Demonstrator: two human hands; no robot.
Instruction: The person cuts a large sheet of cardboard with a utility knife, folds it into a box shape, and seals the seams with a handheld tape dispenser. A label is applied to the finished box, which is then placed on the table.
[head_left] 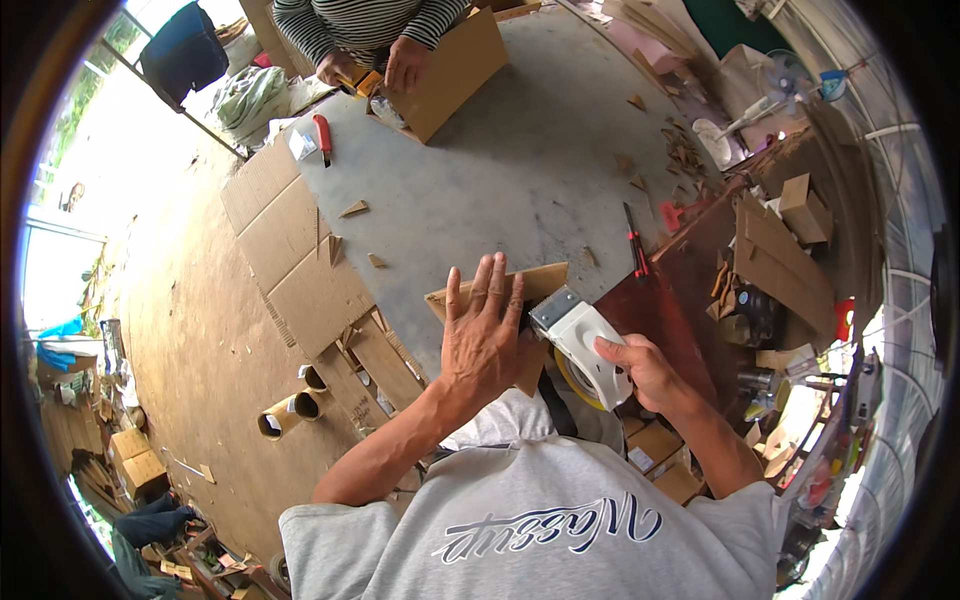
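At the near edge of the grey table (430, 200) stands a small brown cardboard box (545, 280). My left hand (482, 320) lies over it, fingers stretched out and pressing on the cardboard. My right hand (645, 368) grips a white tape dispenser (590, 345), whose metal-tipped head meets the right part of the box. A yellowish tape roll (580, 380) shows under the dispenser's body. The lower part of the box is hidden behind my left hand and the dispenser.
Across the table a co-worker in a striped sleeve (440, 20) handles a larger carton (455, 75). A red box cutter (322, 140) lies far left, a red-handled screwdriver (637, 245) to the right. Cardboard scraps (683, 150) are scattered about. Flattened cardboard (290, 240) hangs at the left edge.
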